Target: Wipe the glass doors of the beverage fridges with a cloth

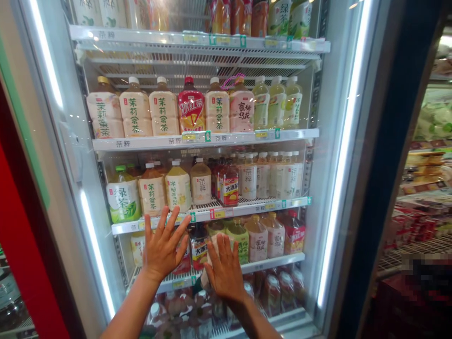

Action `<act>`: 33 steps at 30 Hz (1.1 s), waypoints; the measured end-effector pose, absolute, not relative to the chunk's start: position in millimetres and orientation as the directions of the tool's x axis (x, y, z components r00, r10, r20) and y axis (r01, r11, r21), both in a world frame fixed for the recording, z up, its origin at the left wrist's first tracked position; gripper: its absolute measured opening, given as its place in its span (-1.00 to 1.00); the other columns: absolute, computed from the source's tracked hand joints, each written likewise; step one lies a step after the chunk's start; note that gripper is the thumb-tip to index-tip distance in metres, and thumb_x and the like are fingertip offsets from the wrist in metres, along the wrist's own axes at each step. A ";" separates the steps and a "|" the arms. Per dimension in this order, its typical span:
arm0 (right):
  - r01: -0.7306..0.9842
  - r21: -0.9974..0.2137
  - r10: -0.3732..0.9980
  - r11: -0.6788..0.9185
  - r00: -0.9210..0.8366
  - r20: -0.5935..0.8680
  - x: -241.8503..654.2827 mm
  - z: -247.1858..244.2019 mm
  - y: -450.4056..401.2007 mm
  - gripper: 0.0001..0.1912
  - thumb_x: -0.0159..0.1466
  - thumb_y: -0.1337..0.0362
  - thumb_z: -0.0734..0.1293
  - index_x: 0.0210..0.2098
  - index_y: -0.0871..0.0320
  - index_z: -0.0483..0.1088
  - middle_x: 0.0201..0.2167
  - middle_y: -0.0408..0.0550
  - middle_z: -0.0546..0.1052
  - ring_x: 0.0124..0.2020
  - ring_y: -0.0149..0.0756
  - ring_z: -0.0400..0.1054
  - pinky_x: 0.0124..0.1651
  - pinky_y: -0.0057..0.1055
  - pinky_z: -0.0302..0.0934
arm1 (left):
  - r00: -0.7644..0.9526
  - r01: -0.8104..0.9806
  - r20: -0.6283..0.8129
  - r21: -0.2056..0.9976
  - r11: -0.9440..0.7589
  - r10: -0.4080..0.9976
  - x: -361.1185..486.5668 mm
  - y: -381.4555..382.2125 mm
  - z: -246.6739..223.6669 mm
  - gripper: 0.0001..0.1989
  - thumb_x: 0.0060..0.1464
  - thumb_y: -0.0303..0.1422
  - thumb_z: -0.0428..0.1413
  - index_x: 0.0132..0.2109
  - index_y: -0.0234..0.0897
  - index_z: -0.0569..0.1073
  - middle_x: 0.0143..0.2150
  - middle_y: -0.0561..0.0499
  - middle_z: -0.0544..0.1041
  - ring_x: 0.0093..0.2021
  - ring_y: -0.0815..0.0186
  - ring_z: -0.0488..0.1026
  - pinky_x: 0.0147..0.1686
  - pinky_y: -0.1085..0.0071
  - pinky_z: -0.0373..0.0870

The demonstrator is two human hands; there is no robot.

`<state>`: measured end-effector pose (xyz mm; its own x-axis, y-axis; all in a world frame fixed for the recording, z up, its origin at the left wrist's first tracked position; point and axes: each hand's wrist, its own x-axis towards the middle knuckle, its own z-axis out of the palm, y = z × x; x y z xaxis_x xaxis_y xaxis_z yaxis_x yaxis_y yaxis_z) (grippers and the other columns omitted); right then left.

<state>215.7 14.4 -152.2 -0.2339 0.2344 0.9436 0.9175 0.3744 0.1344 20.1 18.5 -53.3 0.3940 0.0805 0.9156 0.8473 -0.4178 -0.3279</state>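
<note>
Glass door (314, 221) of a refrigerated drinks cooler (67, 141) fills most of the view, edged by a red panel (24, 235) on the left and a dark door frame (388, 141) on the right, with shop shelving of packaged goods (420, 202) beyond it and a pixelated dark patch (420, 278) at lower right. Behind the glass, white wire shelves (197, 61) with price rails carry rows of bottled drinks: large jasmine tea bottles (134, 113) with green lettering, a red iced tea bottle (191, 106), a green tea bottle (123, 200) lower down, and a small red-labelled iced tea bottle (229, 186). A pink cord (233, 81) loops at the neck of a peach oolong bottle (241, 110) on the upper row. Two bare forearms (130, 306) reach up from the bottom of the view, and the hands sit just apart on the outside of the glass, level with the lower shelves. The left hand (162, 249) lies flat with its fingers (173, 226) spread wide. The right hand (224, 273) presses on a white cloth (212, 256), which sits between its palm and the glass and shows past the thumb side; its fingers (226, 249) are slightly spread and pinch nothing.
</note>
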 end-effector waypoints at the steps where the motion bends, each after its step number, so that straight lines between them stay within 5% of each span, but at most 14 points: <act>1: 0.918 0.132 0.229 0.374 -0.230 0.946 216.0 -146.0 16.8 -0.18 0.43 0.28 0.20 0.54 0.19 -0.32 0.55 0.12 -0.35 0.57 0.01 -0.47 0.54 0.15 -0.44 | 0.396 0.847 0.915 -0.330 -0.417 0.080 20.2 18.5 -53.2 -0.35 0.25 -0.26 0.13 0.44 0.01 0.19 0.49 -0.02 0.14 0.53 0.09 -0.03 0.50 -0.18 -0.31; 7: 0.920 0.041 0.182 0.389 -0.120 0.976 207.8 -52.7 33.0 -0.07 0.45 0.22 0.21 0.51 0.20 -0.55 0.55 0.17 -0.41 0.56 0.08 -0.46 0.49 0.31 -0.35 | 0.400 0.847 0.913 -0.336 -0.411 0.078 20.4 18.5 -53.3 -0.35 0.25 -0.25 0.13 0.43 0.01 0.19 0.49 -0.02 0.12 0.54 0.08 -0.03 0.50 -0.19 -0.31; 15: 0.940 0.108 0.228 0.323 -0.188 0.955 243.9 -185.5 19.7 -0.19 0.43 0.32 0.17 0.53 0.29 -0.34 0.55 0.14 -0.32 0.57 -0.04 -0.42 0.55 0.14 -0.46 | 0.401 0.848 0.912 -0.336 -0.410 0.083 19.7 18.4 -53.5 -0.32 0.24 -0.26 0.14 0.45 0.02 0.16 0.50 0.00 0.13 0.53 0.08 -0.03 0.51 -0.16 -0.32; 22: 0.957 -0.093 0.250 0.273 0.022 0.968 246.9 -92.5 31.0 -0.17 0.48 0.24 0.14 0.52 0.27 -0.46 0.55 0.18 -0.39 0.56 0.09 -0.52 0.48 0.36 -0.35 | 0.399 0.853 0.913 -0.336 -0.399 0.086 19.5 19.6 -54.3 -0.32 0.24 -0.26 0.13 0.45 0.04 0.14 0.51 0.02 0.11 0.53 0.07 0.00 0.51 -0.16 -0.32; 28: 0.925 0.146 0.272 0.351 -0.250 0.929 239.0 -157.6 13.8 -0.18 0.45 0.25 0.19 0.53 0.20 -0.34 0.56 0.07 -0.35 0.57 -0.01 -0.47 0.54 0.17 -0.47 | 0.396 0.854 0.915 -0.335 -0.398 0.080 20.4 18.3 -53.5 -0.33 0.25 -0.27 0.13 0.45 0.02 0.15 0.51 0.01 0.10 0.54 0.08 -0.03 0.51 -0.17 -0.32; 33: 0.976 -0.027 0.253 0.217 -0.030 0.967 293.7 -141.4 27.1 -0.21 0.48 0.27 0.14 0.52 0.29 -0.40 0.56 0.15 -0.37 0.57 0.01 -0.49 0.52 0.22 -0.48 | 0.397 0.849 0.914 -0.332 -0.412 0.082 19.2 18.7 -54.2 -0.34 0.24 -0.27 0.13 0.44 0.01 0.18 0.50 0.00 0.12 0.53 0.08 -0.02 0.50 -0.18 -0.30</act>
